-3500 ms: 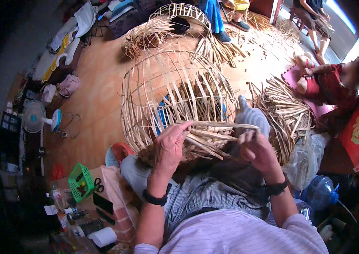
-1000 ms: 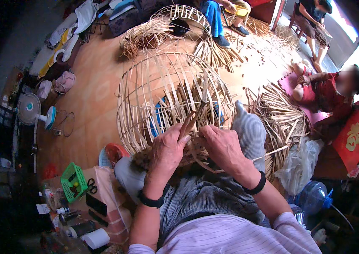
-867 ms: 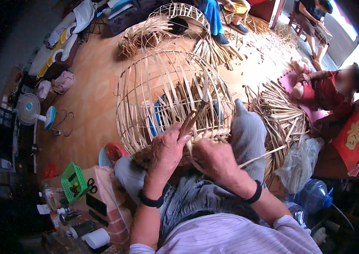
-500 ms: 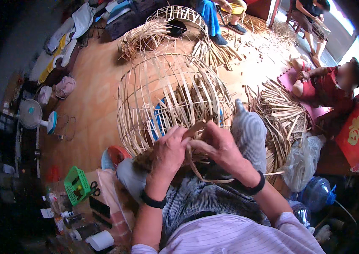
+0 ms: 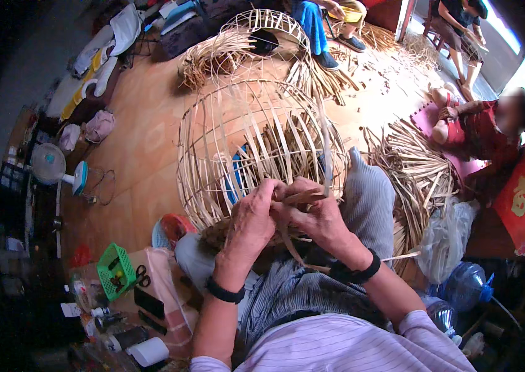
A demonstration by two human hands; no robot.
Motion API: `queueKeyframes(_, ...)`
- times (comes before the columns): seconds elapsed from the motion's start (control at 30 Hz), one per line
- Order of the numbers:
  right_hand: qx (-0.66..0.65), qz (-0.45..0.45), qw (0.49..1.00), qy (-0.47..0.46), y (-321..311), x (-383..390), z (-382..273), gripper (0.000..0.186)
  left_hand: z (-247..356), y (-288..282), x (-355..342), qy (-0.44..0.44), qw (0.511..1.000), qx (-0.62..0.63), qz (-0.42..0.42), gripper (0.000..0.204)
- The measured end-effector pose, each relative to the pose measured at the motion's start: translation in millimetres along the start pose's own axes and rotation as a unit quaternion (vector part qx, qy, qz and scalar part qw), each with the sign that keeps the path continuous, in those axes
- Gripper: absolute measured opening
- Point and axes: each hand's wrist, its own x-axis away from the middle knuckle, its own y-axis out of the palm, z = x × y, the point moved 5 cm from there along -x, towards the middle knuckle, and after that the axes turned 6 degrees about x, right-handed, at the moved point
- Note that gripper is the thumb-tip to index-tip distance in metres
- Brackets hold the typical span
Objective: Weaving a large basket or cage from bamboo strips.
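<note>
Above my lap, my left hand (image 5: 253, 214) and my right hand (image 5: 317, 218) are close together, fingers closed on a flat, dry plant strip (image 5: 301, 198). Its tail hangs below the hands, bends and runs right past my right wrist. Just beyond my fingers lies a large round open basket frame (image 5: 282, 137) of pale split strips, on its side between my knees. A long pale strip (image 5: 325, 139) rises beside my right fingertips. The exact pinch of the fingertips is partly hidden. Dry stalks and a blue object show through the frame.
A heap of dry strips (image 5: 414, 158) lies right of my knee, near a clear plastic bag (image 5: 445, 239) and a water bottle (image 5: 466, 286). At left are a green basket (image 5: 114, 273), scissors (image 5: 143, 276) and a fan (image 5: 48, 163). Other people sit beyond.
My right hand has turned inward and sits closer to my left. The held strip has shifted with the fingers, and a pale strip now stands by my right fingertips. The view has shifted slightly.
</note>
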Motion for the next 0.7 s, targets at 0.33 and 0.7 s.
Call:
queueKeyframes(0.33, 0.129, 0.092, 0.986, -0.045, -11.3, 12.3, 16.7, 0.019, 1.6, -5.9, -6.3, -0.037, 0.996, 0.039, -0.064, 0.039)
queueKeyframes(0.7, 0.154, 0.097, 0.981, -0.066, -12.0, 15.3, 17.9, 0.013, 6.9, -10.3, -11.3, -0.049, 0.998, -0.006, -0.029, 0.029)
